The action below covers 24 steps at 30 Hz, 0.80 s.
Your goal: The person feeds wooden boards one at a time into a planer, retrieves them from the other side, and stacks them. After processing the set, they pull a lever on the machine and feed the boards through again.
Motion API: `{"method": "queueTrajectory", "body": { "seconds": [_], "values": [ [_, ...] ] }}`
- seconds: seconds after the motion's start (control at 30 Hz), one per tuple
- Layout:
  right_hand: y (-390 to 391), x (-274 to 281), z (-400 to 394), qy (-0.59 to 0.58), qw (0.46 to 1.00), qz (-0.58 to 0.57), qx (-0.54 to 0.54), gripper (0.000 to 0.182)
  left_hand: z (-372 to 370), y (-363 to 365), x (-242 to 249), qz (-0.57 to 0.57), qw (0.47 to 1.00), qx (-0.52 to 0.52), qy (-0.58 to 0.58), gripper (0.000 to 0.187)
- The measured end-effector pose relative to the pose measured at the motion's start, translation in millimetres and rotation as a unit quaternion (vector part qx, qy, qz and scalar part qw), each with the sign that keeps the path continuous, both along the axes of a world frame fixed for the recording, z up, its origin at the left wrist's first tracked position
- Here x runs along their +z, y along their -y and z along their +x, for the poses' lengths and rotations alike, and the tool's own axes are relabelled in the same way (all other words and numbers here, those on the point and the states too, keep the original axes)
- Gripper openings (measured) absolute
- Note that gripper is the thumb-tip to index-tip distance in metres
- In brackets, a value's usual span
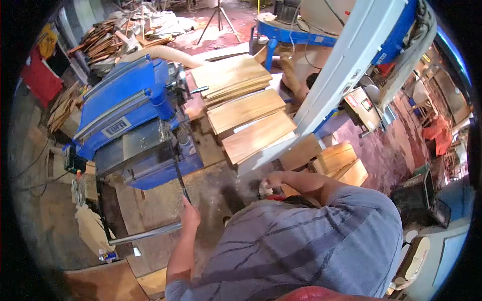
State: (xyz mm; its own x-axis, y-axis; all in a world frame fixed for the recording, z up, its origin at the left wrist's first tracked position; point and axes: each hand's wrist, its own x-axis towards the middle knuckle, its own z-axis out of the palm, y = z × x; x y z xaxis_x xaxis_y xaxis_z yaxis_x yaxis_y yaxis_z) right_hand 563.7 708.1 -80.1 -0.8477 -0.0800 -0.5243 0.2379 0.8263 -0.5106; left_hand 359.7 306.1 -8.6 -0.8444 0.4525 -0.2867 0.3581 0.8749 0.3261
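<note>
My left hand (190,214) is closed at the near end of a dark narrow bar (178,173) of the blue machine's outfeed frame. A metal roller (145,234) lies just left of this hand. By my body, my right hand (274,179) has its fingers closed on a small pale crumpled thing (264,189), which I cannot make out clearly. The blue planer-like machine (118,108) stands ahead on the left. Beyond my right hand, wooden boards (258,136) lie in overlapping stacks.
A grey-white beam (346,65) slants up past the boards. More short boards (336,158) lie right of it. A pale hose (165,52) runs behind the machine. Scrap wood (108,42) is heaped at the back left, and a black bin (414,193) stands at the right.
</note>
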Motion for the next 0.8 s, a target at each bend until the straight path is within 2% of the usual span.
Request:
{"method": "queueTrajectory", "body": {
  "seconds": [0.03,0.1,0.17,0.27,0.33,0.4,0.43,0.47,0.53,0.63,0.7,0.77,0.8],
  "values": [
    [-7,6,6,-0.040,0.999,-0.008,-0.012,0.036,-2,-9,7,-0.004,1.000,0.022,0.019,0.073],
    [-28,-5,13,0.051,0.998,0.016,-0.018,0.034,-6,-19,11,-0.013,0.998,0.055,0.036,0.069],
    [-46,-3,29,0.030,0.999,-0.032,-0.018,0.028,-8,-24,-2,-0.027,0.995,0.095,0.023,0.056],
    [-75,-34,32,0.066,0.998,-0.003,0.023,0.028,-9,-27,5,-0.042,0.992,0.112,0.048,0.048],
    [-96,-83,26,0.099,0.988,0.045,0.109,0.028,-6,-28,8,-0.031,0.989,0.141,0.045,0.046],
    [-120,-141,9,0.097,0.940,0.099,0.312,0.030,-3,-33,11,-0.021,0.983,0.177,0.045,0.044],
    [-117,-114,5,0.142,0.989,-0.021,0.026,0.034,-4,-37,10,-0.017,0.980,0.188,0.057,0.043],
    [-111,-88,-3,0.148,0.987,-0.023,0.056,0.034,-3,-39,9,-0.013,0.977,0.201,0.070,0.043],
    [-92,-38,-30,0.038,0.999,0.035,-0.004,0.043,-6,-34,-21,0.009,0.976,0.215,0.026,0.042],
    [-105,-40,-62,0.037,0.997,-0.065,0.035,0.035,2,-52,-6,-0.027,0.956,0.290,0.042,0.041],
    [-114,-29,-80,0.045,0.991,-0.080,0.096,0.033,11,-61,0,-0.094,0.952,0.290,0.006,0.045],
    [-127,-31,-88,0.076,0.989,-0.053,0.119,0.030,31,-63,-22,-0.132,0.950,0.250,-0.137,0.052],
    [-140,-48,-94,0.104,0.980,-0.044,0.162,0.027,50,-71,-9,-0.125,0.947,0.221,-0.197,0.056]
  ]
}}
